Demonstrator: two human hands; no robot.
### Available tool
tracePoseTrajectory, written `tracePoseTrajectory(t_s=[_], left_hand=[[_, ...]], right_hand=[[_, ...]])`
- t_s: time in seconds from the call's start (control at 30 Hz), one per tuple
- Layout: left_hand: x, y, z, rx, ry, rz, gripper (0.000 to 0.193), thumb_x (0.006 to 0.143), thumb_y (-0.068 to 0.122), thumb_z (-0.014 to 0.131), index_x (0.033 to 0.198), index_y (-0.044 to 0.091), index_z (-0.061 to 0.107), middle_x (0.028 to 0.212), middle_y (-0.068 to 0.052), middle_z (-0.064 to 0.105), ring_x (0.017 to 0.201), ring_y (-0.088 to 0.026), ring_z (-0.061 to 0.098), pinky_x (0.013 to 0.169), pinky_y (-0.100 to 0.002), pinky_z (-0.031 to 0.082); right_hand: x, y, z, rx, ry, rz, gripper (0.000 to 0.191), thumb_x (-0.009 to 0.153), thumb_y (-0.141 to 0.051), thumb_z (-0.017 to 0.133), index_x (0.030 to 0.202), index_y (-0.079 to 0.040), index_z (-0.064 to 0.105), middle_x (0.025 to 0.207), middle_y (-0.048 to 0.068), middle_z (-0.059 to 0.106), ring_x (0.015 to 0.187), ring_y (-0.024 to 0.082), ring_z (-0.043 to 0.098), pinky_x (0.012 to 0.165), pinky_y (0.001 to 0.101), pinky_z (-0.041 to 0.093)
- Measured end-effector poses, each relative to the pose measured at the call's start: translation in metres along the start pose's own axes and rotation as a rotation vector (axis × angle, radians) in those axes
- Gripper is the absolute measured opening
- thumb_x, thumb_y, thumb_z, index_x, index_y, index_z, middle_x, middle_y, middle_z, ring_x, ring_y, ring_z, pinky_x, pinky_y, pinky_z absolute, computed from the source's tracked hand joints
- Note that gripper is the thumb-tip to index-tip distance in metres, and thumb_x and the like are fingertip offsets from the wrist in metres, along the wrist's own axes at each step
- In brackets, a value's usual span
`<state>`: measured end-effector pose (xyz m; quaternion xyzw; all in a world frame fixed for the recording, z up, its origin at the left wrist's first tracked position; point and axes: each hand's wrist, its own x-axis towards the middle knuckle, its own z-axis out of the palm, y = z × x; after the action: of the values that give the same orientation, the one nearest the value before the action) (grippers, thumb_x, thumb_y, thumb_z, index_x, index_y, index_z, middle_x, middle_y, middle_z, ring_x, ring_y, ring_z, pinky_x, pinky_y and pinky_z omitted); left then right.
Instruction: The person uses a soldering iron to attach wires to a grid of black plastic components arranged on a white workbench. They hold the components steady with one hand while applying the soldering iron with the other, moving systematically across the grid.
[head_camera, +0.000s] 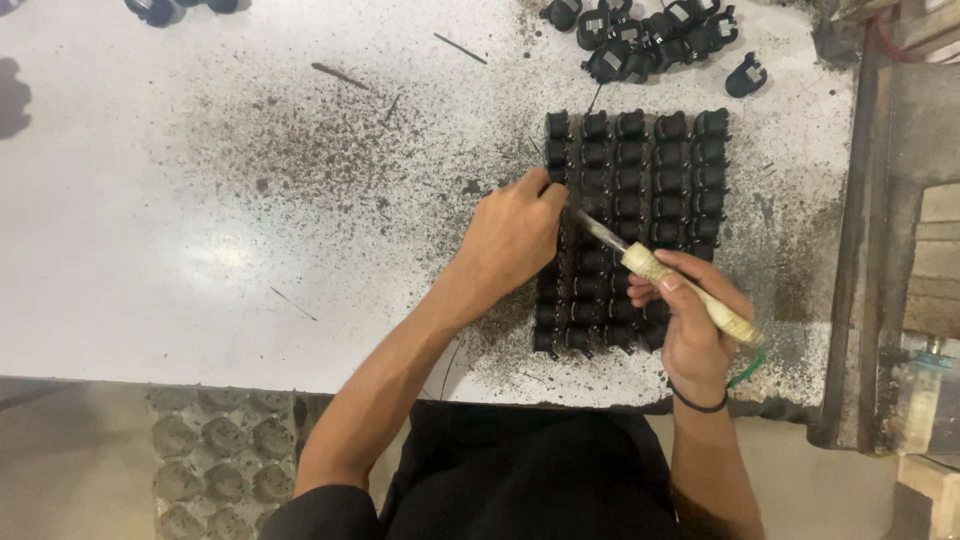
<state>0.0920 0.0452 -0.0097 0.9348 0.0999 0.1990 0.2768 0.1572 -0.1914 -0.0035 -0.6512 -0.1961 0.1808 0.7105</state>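
- While a block of small black plastic parts is kept in tidy rows on the white bench, a pale-handled tool is gripped in the right hand, the fingers closed around the wrapped handle and the metal tip angled up and left into the block.
- The left edge of the block is pressed by the left hand, whose fingers are curled down onto a part in the outer column; whether one piece is pinched or merely steadied cannot be told.
- The step in hand is judged to be the working of one part near the block's left edge with the tool tip, the rows below being partly covered by both hands.
- A precise placing of the tip is judged to be called for next, with the neighbouring parts held firm so that the rows are not knocked out of line.
- Above the block, a loose heap of similar black parts is seen near the bench's far edge, one stray piece lying just right of it.
- Left of the block, the bench is speckled with dark grit, and thin metal slivers are scattered there.
- A dark band is worn on the right wrist, below the block.
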Motion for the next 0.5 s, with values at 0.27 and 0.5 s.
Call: tracePoseTrajectory(t_s=[0.27, 0.5], left_hand=[[0.005, 0.06, -0.104, -0.094, 0.196, 0.149, 0.024, 0.092, -0.005, 0.062, 0.114, 0.005, 0.065, 0.08, -0.005, 0.068, 0.064, -0.02, 0.069, 0.053, -0.035, 0.053], [0.03, 0.018, -0.038, 0.123, 0.138, 0.013, 0.028, 0.085, -0.002, 0.064, 0.11, 0.008, 0.073, 0.101, -0.012, 0.065, 0.078, -0.025, 0.072, 0.05, -0.033, 0.055]], right_hand=[[0.01, -0.001, 0.003, 0.144, 0.074, -0.055, 0.025, 0.107, -0.007, 0.055, 0.125, 0.01, 0.063, 0.107, 0.024, 0.072, 0.089, 0.029, 0.073, 0.079, 0.0386, 0.062], [0.016, 0.009, 0.01, 0.058, 0.051, -0.069, 0.027, 0.105, -0.006, 0.057, 0.127, 0.01, 0.063, 0.109, 0.025, 0.072, 0.091, 0.029, 0.074, 0.081, 0.0382, 0.062]])
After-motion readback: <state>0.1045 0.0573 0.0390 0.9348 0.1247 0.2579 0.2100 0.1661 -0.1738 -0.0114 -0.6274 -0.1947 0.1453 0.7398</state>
